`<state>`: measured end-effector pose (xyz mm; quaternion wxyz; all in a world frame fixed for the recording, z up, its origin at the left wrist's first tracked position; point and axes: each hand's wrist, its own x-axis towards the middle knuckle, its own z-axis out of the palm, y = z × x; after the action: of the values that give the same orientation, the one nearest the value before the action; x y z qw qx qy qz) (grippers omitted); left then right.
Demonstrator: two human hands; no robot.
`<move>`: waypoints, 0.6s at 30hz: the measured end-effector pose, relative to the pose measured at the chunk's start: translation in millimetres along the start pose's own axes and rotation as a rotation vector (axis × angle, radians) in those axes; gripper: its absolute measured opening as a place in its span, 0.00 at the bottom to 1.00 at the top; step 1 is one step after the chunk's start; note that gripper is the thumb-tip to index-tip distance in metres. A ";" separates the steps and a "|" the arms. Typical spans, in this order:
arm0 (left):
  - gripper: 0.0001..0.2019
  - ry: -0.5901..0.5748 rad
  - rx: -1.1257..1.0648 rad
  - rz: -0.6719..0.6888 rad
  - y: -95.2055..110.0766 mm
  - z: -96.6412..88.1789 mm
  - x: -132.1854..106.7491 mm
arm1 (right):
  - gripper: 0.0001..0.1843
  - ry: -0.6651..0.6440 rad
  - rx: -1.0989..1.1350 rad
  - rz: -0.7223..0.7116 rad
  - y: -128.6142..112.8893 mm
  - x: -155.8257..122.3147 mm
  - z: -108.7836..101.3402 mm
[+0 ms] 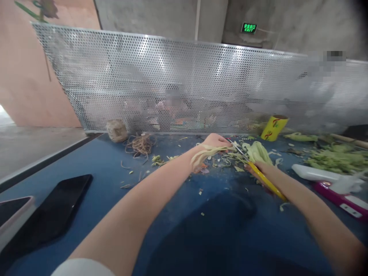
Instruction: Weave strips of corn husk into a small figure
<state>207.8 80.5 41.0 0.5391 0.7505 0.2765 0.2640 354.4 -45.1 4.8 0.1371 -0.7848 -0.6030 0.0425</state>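
My left hand [216, 141] reaches to the far middle of the blue tabletop, its fingers closed on pale leafy strips [202, 154] that trail back over the wrist. My right hand [257, 170] is wrapped round a tool with a long yellow handle [267, 180]. The tool's slim metal blade [238, 148] points up and left, its tip close to my left fingertips. Whether it has one blade or two I cannot tell. A bundle of pale green leaves [258, 152] lies against the right fingers; whether they grip it is unclear. Green scraps [227, 161] lie below the blade.
Behind the work stands a perforated metal screen [184, 69], with a blurred person beyond. A yellow can [274, 128], green shreds [336, 161] and a magenta power strip [342, 199] are on the right. To the left lie a black phone [57, 211], brown string [141, 145] and a twine roll [117, 130].
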 end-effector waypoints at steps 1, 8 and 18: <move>0.06 -0.001 -0.009 -0.007 -1.3 5.8 10.5 | 0.22 -0.021 -0.010 0.039 4.0 3.4 -1.7; 0.07 0.070 -0.047 -0.030 -6.3 -3.8 10.9 | 0.24 -0.127 -0.100 0.089 12.4 22.1 1.3; 0.11 0.215 -0.050 -0.060 -14.5 -38.2 -128.9 | 0.28 -0.292 -0.187 -0.164 -69.4 -24.9 11.4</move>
<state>88.2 19.4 25.2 0.5327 0.6955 0.3485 0.3333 280.2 -50.7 9.9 -0.0222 -0.7278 -0.6797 0.0884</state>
